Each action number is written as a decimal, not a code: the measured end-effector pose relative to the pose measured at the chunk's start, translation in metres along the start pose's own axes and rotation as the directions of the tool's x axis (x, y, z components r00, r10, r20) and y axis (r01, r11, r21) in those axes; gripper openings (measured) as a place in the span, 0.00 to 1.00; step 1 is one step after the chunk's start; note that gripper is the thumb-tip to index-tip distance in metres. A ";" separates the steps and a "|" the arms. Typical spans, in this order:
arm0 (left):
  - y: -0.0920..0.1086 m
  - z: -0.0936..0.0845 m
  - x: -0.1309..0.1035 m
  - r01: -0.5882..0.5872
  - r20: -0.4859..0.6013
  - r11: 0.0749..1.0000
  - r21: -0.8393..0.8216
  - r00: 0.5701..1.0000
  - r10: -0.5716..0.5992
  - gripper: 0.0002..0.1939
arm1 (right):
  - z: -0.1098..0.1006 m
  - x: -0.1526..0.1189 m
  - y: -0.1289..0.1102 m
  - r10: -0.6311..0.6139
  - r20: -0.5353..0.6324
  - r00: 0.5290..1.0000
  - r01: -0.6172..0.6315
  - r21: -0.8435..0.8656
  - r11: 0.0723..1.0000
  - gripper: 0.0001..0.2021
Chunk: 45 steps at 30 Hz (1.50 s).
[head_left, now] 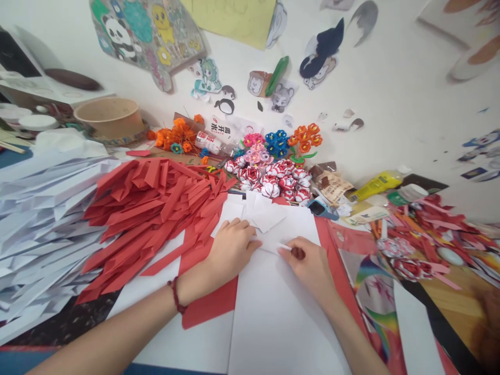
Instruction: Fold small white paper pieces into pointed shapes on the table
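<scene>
My left hand (233, 247) and my right hand (308, 262) face each other over a white sheet (273, 312). Between them is a white paper strip (270, 244), hard to tell apart from the sheet beneath. The right thumb and fingers pinch its right end, where an edge stands up. At the other end my left fingers are closed, with thumb and index against the strip. Just beyond the hands lie folded white paper pieces (265, 214). To the left are heaps of folded red paper strips (144, 208) and folded white paper strips (42, 219).
Red-and-white paper flowers (273, 179) cluster at the back, with blue flowers (277, 144) and orange flowers (307, 138) behind. A round tub (111, 119) stands back left. A yellow bottle (378, 183) and loose red scraps (433, 219) lie right. The wall bounds the far side.
</scene>
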<state>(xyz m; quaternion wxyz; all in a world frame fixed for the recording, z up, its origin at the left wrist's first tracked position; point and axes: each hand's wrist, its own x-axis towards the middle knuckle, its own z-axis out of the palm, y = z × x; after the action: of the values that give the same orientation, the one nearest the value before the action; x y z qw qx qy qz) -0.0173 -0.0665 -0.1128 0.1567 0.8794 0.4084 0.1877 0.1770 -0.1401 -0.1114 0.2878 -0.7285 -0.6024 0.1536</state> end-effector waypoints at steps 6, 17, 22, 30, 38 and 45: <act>0.001 -0.001 -0.002 0.040 -0.019 0.999 -0.002 0.999 -0.040 0.12 | 0.000 -0.001 0.005 0.031 -0.015 0.999 -0.031 -0.018 0.999 0.14; 0.003 -0.006 -0.004 0.109 -0.039 0.992 0.068 0.994 -0.107 0.13 | -0.007 -0.003 0.006 0.054 0.005 0.999 -0.055 0.016 0.998 0.13; 0.004 -0.007 -0.003 0.113 -0.030 0.990 0.082 0.993 -0.111 0.13 | -0.007 -0.002 0.005 0.066 0.003 0.998 -0.066 -0.003 0.998 0.13; 0.005 -0.006 -0.002 0.114 -0.014 0.990 0.082 0.993 -0.113 0.11 | -0.006 0.001 0.006 0.104 0.030 0.994 -0.103 -0.039 0.994 0.10; 0.004 -0.005 -0.002 0.090 -0.029 0.989 0.117 0.996 -0.087 0.08 | -0.006 -0.001 0.009 0.064 0.024 0.998 -0.063 -0.034 0.997 0.08; 0.009 -0.006 -0.009 -0.508 0.015 0.745 0.433 0.830 0.557 0.12 | -0.007 -0.003 0.006 0.047 0.001 0.999 -0.047 -0.014 0.999 0.09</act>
<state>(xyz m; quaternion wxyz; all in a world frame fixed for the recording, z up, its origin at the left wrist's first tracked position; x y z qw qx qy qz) -0.0191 -0.0785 -0.1056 -0.1197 0.9593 0.1789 0.1831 0.1846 -0.1451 -0.1100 0.2784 -0.7444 -0.5864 0.1566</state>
